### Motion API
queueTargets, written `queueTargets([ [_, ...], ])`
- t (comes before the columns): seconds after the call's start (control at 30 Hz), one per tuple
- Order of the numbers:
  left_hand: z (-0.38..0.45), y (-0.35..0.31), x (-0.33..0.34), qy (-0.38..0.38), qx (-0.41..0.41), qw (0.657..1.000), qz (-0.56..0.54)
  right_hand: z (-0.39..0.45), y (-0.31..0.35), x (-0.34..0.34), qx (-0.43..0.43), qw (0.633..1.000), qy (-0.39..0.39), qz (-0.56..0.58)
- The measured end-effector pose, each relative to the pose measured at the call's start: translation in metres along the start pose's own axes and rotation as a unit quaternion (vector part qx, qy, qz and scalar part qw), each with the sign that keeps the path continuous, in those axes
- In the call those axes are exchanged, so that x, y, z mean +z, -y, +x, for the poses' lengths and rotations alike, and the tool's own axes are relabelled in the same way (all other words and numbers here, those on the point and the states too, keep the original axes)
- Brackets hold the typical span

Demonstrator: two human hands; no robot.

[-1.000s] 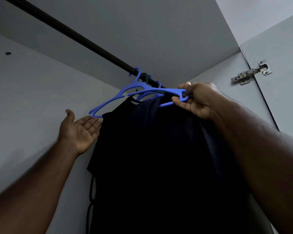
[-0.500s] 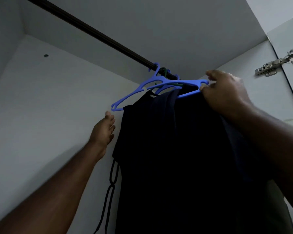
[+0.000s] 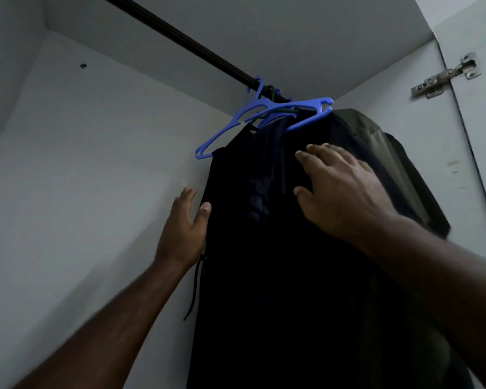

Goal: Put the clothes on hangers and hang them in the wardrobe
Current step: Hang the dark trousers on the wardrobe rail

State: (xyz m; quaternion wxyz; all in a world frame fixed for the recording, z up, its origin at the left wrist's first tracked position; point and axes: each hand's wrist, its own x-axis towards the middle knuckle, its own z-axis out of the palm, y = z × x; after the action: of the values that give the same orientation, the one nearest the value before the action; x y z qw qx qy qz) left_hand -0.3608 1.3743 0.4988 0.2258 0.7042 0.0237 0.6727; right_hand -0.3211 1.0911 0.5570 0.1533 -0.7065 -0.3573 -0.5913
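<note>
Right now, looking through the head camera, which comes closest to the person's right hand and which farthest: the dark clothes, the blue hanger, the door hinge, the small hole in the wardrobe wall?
1. Dark clothes: directly under the right hand.
2. Blue hanger: just above, on the rail.
3. Door hinge: upper right.
4. Small hole: far upper left.

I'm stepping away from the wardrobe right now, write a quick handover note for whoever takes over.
Left hand: open, flat against the left edge of the dark clothes, holding nothing.
Right hand: open, fingers spread, resting on the front of the same dark clothes, gripping nothing.
Blue hangers are hooked on the dark rail at its far right end, carrying the dark clothes; an olive garment hangs behind them, near the door hinge.
Done: this bunch is hung on the rail.
Left: probably only settling the bunch. Whether more clothes are waiting cannot be seen from here.
</note>
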Motion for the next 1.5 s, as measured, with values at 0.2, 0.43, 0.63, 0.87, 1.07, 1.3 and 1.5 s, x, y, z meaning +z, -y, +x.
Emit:
queueTargets([
  [0.2, -0.048, -0.044, 0.021, 0.02, 0.097, 0.993, 0.062, -0.052, -0.01, -0.014, -0.03, 0.998, 0.029, -0.056],
  [0.43, -0.128, -0.14, 0.08, 0.064, 0.154, 0.983, 0.075, -0.124, -0.06, -0.057, -0.014, 0.989, 0.046, -0.142],
  [0.63, -0.192, -0.249, 0.129, 0.088, 0.183, 0.978, 0.039, -0.182, -0.13, -0.129, 0.003, 0.978, 0.063, -0.2],
  [0.87, -0.276, -0.404, 0.194, 0.12, 0.194, 0.969, -0.095, -0.263, -0.222, -0.243, 0.038, 0.956, 0.081, -0.279],
  [1.07, -0.34, -0.532, 0.241, 0.176, 0.213, 0.934, -0.228, -0.329, -0.282, -0.339, 0.091, 0.917, 0.095, -0.376],
  [1.3, -0.41, -0.653, 0.288, 0.204, 0.248, 0.887, -0.332, -0.398, -0.339, -0.425, 0.163, 0.853, 0.119, -0.481],
  [1.5, -0.459, -0.749, 0.319, 0.211, 0.269, 0.834, -0.434, -0.437, -0.376, -0.489, 0.242, 0.779, 0.15, -0.559],
])
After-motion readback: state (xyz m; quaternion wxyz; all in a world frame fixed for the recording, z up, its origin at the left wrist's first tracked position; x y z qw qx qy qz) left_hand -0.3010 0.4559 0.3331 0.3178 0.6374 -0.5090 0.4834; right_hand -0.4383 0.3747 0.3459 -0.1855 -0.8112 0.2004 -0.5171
